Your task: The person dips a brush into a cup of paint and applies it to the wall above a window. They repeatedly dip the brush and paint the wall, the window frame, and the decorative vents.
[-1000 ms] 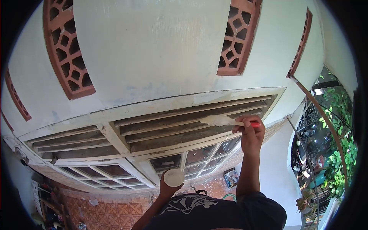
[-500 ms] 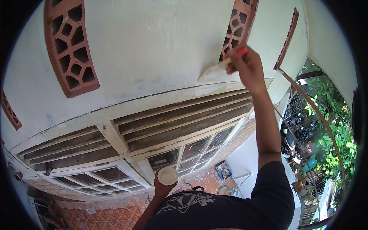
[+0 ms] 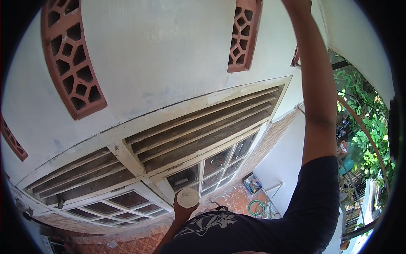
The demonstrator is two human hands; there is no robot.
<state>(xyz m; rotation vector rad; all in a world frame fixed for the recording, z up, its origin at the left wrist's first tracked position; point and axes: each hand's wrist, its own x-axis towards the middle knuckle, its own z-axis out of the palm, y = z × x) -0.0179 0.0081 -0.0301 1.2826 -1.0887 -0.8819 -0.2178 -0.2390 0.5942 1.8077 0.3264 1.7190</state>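
My left hand (image 3: 182,213) is wrapped round a round white cup (image 3: 187,198) at lower centre, in front of the window. The cup's open top faces me, and a pale material shows inside it. My right arm reaches up along the right side, and only part of my right hand (image 3: 298,5) shows at the top edge. Its fingers are cut off, and no brush is visible. Near that hand is the pale wall (image 3: 169,51), with a reddish openwork vent block (image 3: 245,36) set in it.
Below the wall run wooden louvres (image 3: 203,122) above white-framed windows (image 3: 127,199). Another reddish vent block (image 3: 69,59) is at left. On the tiled floor (image 3: 135,245) far below lie a coiled green hose (image 3: 257,208) and a box (image 3: 252,184). Leafy plants (image 3: 368,135) stand at right.
My right hand has risen from the wall beside the vent block to the top edge, and the brush it held has left view. The view has shifted slightly; my left hand still holds the cup.
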